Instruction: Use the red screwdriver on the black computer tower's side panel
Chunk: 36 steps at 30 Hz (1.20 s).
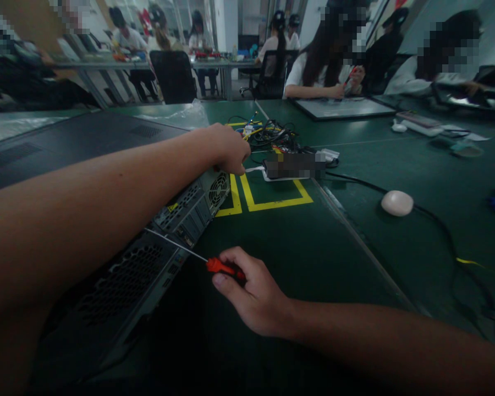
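Observation:
A black computer case (107,148) lies flat on the green table (305,253), its rear panel with fan grille and ports facing me. My left hand (225,147) rests curled over the far rear corner of the case, fingers gripping its edge. My right hand (251,291) is closed round the red handle of a screwdriver (218,266). The screwdriver's thin shaft points left, and its tip meets the rear panel near the perforated vent.
A tangle of cables (268,135) and a blurred box (292,165) lie past yellow floor-tape marks (272,203). A white mouse (397,202) with its black cord sits to the right. Several people work at tables behind, one over a flat panel (342,107).

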Motion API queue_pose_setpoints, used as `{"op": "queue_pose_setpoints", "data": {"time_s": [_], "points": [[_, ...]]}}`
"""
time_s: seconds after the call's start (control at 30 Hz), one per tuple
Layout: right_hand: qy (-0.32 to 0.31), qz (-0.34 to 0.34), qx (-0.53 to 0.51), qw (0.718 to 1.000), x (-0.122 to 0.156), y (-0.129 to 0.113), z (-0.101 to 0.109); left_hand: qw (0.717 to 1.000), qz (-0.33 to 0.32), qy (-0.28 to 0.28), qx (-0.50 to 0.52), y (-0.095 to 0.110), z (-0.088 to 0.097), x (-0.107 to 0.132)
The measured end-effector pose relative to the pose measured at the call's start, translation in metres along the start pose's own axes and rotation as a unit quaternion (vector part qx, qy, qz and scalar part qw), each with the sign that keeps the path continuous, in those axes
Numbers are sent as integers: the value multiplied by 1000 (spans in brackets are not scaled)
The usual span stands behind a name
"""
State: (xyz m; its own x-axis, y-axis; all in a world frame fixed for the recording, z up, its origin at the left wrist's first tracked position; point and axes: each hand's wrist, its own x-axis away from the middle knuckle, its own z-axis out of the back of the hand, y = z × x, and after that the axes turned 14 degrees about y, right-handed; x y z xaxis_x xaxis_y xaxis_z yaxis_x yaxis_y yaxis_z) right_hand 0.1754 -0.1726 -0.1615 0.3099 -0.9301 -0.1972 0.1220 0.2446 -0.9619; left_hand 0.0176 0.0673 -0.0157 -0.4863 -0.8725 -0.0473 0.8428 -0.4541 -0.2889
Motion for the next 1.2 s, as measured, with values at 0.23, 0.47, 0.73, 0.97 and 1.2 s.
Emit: {"op": "queue_pose_setpoints", "data": {"time_s": [0.23,0.47,0.73,0.97,1.2], "points": [[11,20,-17,1000,1,3,-1,999,26,-18,-3,5,4,1],[9,21,-13,1000,1,3,-2,1000,8,-6,13,0,0,0],[-4,33,-22,999,2,2,-1,999,15,-9,28,-1,0,0],[-34,45,-35,998,0,4,0,1000,8,-1,13,-1,-2,-1],[-45,38,-48,997,-1,6,0,1000,19,-7,20,-1,-4,-3]]}}
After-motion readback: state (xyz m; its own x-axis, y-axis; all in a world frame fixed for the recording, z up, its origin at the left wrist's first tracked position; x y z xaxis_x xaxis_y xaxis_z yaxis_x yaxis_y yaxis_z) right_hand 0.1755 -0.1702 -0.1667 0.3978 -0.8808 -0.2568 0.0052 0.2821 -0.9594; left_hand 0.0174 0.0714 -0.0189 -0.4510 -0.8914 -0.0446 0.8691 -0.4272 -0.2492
